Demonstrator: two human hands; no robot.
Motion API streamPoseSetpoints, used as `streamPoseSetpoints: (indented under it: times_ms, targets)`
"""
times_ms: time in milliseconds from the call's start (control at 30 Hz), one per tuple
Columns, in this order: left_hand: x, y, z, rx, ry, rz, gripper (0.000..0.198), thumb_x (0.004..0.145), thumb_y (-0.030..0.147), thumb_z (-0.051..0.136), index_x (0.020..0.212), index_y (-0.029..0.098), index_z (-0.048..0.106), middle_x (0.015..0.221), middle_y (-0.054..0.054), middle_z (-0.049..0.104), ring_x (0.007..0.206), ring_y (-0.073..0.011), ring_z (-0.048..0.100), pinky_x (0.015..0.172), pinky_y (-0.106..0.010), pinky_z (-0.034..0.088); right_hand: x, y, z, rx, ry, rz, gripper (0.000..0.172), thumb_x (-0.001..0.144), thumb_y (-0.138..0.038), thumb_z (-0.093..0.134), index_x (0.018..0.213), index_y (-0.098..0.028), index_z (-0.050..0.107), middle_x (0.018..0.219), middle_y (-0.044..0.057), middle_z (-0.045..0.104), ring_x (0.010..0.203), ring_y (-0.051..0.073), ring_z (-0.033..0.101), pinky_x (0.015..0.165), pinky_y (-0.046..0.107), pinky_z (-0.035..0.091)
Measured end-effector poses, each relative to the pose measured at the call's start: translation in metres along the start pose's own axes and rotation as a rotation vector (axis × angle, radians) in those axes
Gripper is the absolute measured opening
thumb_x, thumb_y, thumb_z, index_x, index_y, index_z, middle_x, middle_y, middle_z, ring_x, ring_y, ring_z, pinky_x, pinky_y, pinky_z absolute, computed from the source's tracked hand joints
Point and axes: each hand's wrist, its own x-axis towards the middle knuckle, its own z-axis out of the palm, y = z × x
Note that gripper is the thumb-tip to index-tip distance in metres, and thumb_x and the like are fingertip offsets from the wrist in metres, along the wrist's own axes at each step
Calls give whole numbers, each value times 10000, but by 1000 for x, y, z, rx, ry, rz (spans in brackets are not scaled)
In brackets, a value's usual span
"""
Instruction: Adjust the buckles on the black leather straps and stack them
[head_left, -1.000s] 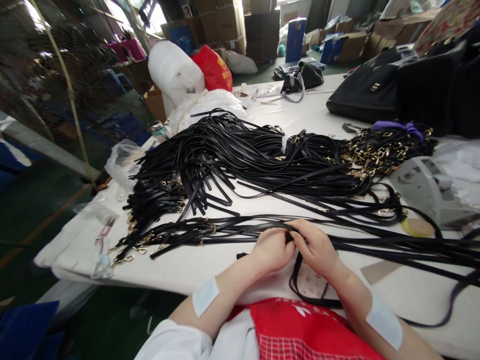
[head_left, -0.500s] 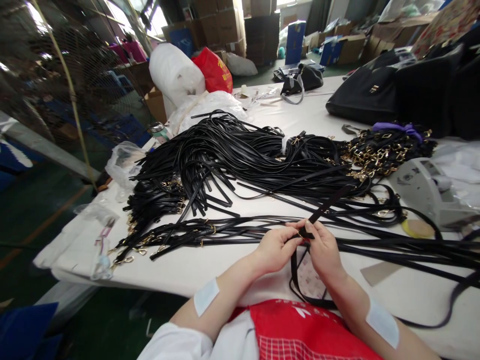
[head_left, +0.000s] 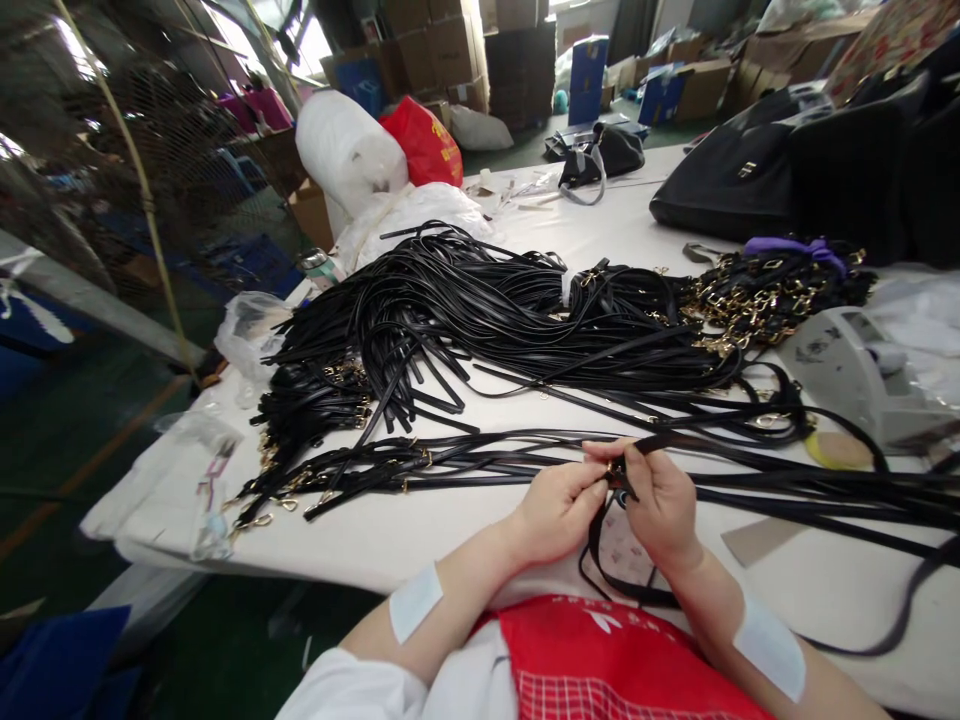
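Close together above the table's front edge, my two hands grip a black strap point(head_left: 598, 540). My left hand point(head_left: 559, 508) pinches it near a small gold-coloured metal piece, whose kind is hard to make out. Fingers of my right hand point(head_left: 661, 505) are closed on the strap just to the right, and an end of it runs out over that hand. A loop of the strap hangs below, in front of a pale printed piece point(head_left: 619, 555). Just beyond my hands lie long black straps with gold clasps point(head_left: 427, 458).
A big heap of black straps point(head_left: 465, 300) spreads over the white table point(head_left: 360, 540). Gold-clasped straps tied with purple cloth point(head_left: 795, 250) lie at the right, near a grey tape dispenser point(head_left: 862, 375). Black bags point(head_left: 727, 185) stand behind. A white plastic roll point(head_left: 349, 145) is at the back left.
My right hand has turned and shifted slightly right. The strap end that stuck up diagonally now lies lower, pointing right over that hand. My left hand stays nearly in place.
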Motion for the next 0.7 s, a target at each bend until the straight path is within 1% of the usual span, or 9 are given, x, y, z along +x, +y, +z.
streamPoseSetpoints:
  times_ms: [33, 100, 167, 200, 267, 333, 433, 567, 700]
  targets:
    - [2, 0, 1, -138, 12, -57, 339, 932, 416, 440, 746, 161, 562, 665, -7, 526, 618, -121, 452, 610, -246, 358, 1, 0, 0, -43, -22, -64, 262, 1005, -287, 432, 1050, -234, 685, 1037, 50, 747, 927, 190, 704, 843, 324, 549]
    - [6, 3, 5, -416, 63, -223, 456, 893, 542, 465, 620, 179, 425, 530, 49, 353, 501, -85, 297, 504, -233, 242, 1, -1, 0, -87, -51, -152, 270, 998, -254, 435, 1118, -237, 676, 1099, 54, 733, 994, 197, 689, 875, 326, 539]
    - [9, 6, 9, -614, 109, -389, 502, 821, 592, 551, 593, 200, 336, 488, 94, 225, 462, -61, 170, 473, -240, 134, 2, -2, 1, -101, -54, -178, 288, 998, -231, 423, 1156, -236, 663, 1135, 55, 723, 1039, 200, 677, 887, 322, 534]
    - [11, 8, 11, -664, 122, -444, 500, 785, 582, 600, 596, 201, 337, 484, 104, 211, 458, -55, 150, 474, -243, 110, 2, -3, 2, -104, -47, -173, 297, 1000, -223, 412, 1163, -234, 660, 1142, 55, 721, 1046, 199, 675, 885, 318, 534]
    - [13, 11, 15, -677, 133, -482, 456, 731, 523, 669, 606, 188, 385, 485, 103, 243, 462, -51, 167, 480, -243, 108, 2, -4, 2, -118, -39, -160, 306, 1003, -217, 397, 1160, -231, 659, 1139, 55, 722, 1043, 196, 677, 871, 312, 537]
    - [14, 10, 16, -608, 147, -443, 407, 738, 473, 658, 596, 173, 423, 494, 85, 291, 483, -57, 211, 490, -239, 143, 2, -5, 2, -130, -44, -153, 297, 1001, -228, 403, 1148, -226, 661, 1128, 58, 726, 1026, 197, 684, 859, 311, 540]
    - [14, 7, 17, -381, 139, -320, 367, 811, 406, 570, 573, 157, 443, 532, 53, 348, 536, -76, 286, 523, -238, 220, 1, -6, 1, -110, -27, -90, 283, 1004, -265, 404, 1092, -221, 670, 1087, 60, 739, 988, 195, 695, 855, 315, 542]
    - [12, 5, 16, -20, 95, -169, 343, 883, 319, 484, 585, 148, 494, 558, 31, 428, 558, -93, 379, 555, -240, 282, 1, -8, 3, 105, 27, 125, 272, 1001, -365, 429, 969, -215, 654, 985, 61, 759, 928, 196, 711, 864, 334, 553]
    - [10, 7, 15, 105, 37, -59, 280, 906, 268, 451, 716, 146, 617, 684, -17, 593, 658, -133, 524, 653, -246, 388, 3, -7, 5, 399, 54, 358, 279, 952, -471, 511, 914, -217, 620, 909, 66, 766, 829, 198, 720, 792, 338, 580]
